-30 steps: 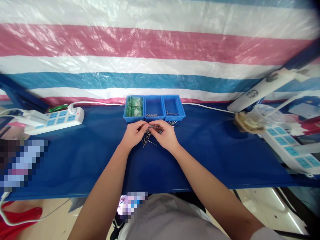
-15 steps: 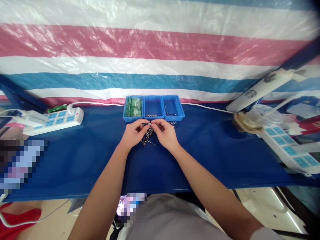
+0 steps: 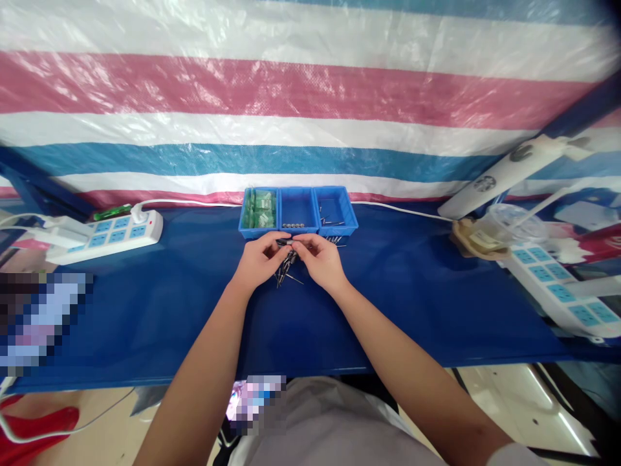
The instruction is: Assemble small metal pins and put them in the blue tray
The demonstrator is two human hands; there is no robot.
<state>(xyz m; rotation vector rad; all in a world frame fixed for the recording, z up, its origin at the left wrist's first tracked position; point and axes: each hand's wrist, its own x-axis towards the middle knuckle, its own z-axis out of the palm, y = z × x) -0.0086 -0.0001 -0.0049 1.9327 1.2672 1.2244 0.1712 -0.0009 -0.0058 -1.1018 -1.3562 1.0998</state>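
My left hand (image 3: 262, 259) and my right hand (image 3: 319, 260) meet just in front of the blue bins, thumbs and forefingers pinched together. Between their fingertips is a small dark metal rod-like piece (image 3: 290, 242), too small to name more closely. Below it, a pile of thin metal rods (image 3: 287, 268) lies on the blue tabletop, partly hidden by the fingers. More thin rods (image 3: 334, 241) stick out beyond my right hand, by the right bin. The left bin holds green-wrapped packets (image 3: 262, 210); the middle bin (image 3: 297, 197) has a row of small round metal parts (image 3: 293, 225).
A few thin rods lie in the right bin (image 3: 334, 200). White power strips stand at the left (image 3: 114, 236) and right (image 3: 557, 285). A plastic cup (image 3: 514, 223) and a white tube (image 3: 490, 181) are at the right. A striped sheet (image 3: 310, 97) hangs behind the table.
The metal piece between my fingertips shows a little more, and my fingers have shifted slightly around it. Bins and pile stay as they were.
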